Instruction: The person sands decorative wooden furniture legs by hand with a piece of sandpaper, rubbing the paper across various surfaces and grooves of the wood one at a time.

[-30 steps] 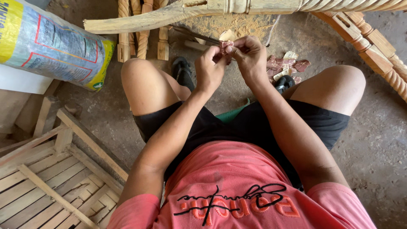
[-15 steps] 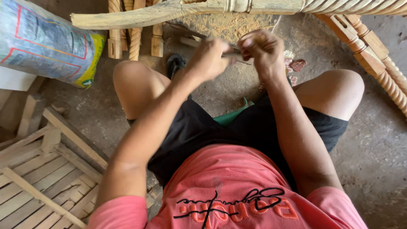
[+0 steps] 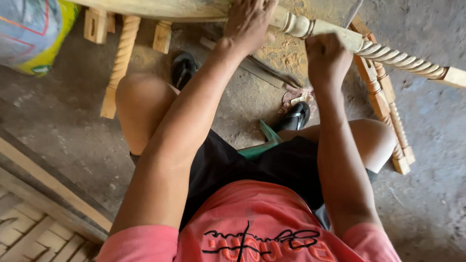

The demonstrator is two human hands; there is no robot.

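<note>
A long pale wooden rail (image 3: 398, 56) with turned rings and a rope-twist end runs across the top of the view, above my knees. My left hand (image 3: 250, 22) lies over the rail near its middle, fingers curled around it. Just right of the turned rings, my right hand (image 3: 327, 56) is a closed fist pressed against the rail's underside. Whatever it may hold is hidden inside the fingers. I sit low on the ground in black shorts and a pink shirt.
A printed sack (image 3: 29, 34) lies at the top left. Twisted wooden spindles (image 3: 119, 63) and a carved post (image 3: 388, 111) lie on the concrete floor. Black sandals (image 3: 296, 116), a green object (image 3: 259, 143), sawdust (image 3: 286, 53) and a slatted wooden frame (image 3: 39, 194) surround me.
Both hands, earlier together in front of my knees around a small item, have risen to the wooden rail. The view has tilted and moved closer to the rail.
</note>
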